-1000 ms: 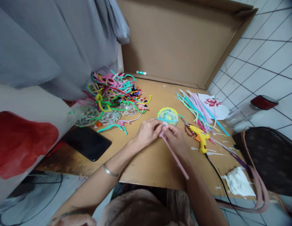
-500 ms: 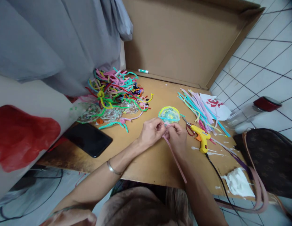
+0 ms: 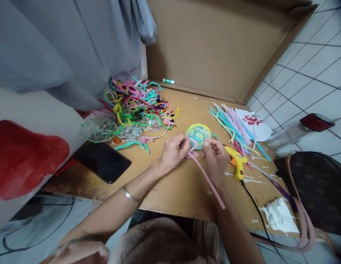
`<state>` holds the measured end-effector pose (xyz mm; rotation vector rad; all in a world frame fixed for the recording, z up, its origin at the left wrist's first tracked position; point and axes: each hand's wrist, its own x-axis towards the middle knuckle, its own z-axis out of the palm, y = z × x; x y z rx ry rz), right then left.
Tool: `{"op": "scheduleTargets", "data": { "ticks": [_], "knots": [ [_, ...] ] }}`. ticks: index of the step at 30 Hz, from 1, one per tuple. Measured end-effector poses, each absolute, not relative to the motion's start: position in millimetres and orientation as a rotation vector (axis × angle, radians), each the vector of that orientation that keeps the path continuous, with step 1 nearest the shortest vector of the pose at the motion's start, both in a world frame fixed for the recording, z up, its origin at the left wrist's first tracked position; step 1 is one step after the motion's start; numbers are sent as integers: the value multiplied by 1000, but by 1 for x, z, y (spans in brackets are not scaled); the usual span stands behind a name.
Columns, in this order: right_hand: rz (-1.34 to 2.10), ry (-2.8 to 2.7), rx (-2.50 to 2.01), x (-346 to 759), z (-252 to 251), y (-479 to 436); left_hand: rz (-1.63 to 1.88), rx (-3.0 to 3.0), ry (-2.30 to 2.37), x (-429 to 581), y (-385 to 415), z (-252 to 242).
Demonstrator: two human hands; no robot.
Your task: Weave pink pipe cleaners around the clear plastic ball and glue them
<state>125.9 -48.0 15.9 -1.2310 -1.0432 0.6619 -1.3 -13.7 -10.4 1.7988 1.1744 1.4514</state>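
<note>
- the left hand [image 3: 174, 151] pinches a pink strip [image 3: 208, 182] near its bent upper end, thumb and fingertips closed on it.
- the strip makes a small bend at those fingertips, then slants down toward the person, its loose end near the right forearm.
- the right hand [image 3: 216, 157] is just beside the bend, fingers curled in and thumb near the fingertips; i cannot tell if anything is between them.
- a round, yellow-rimmed disc [image 3: 198, 130] lies on the table [image 3: 170, 194] just beyond both hands, partly covered by them.
- a yellow glue gun [image 3: 237, 163] lies to the right of the right hand.
- a black phone [image 3: 103, 162] lies left of the left forearm, near a tangled pile of colourful strips [image 3: 134, 96].
</note>
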Motion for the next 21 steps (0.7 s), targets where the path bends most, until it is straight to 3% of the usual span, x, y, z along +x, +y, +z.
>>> {"op": "scheduleTargets", "data": {
  "ticks": [21],
  "knots": [
    [740, -1178, -1368, 120, 11, -48, 1396, 2041, 1248, 0, -13, -13]
  ]
}}
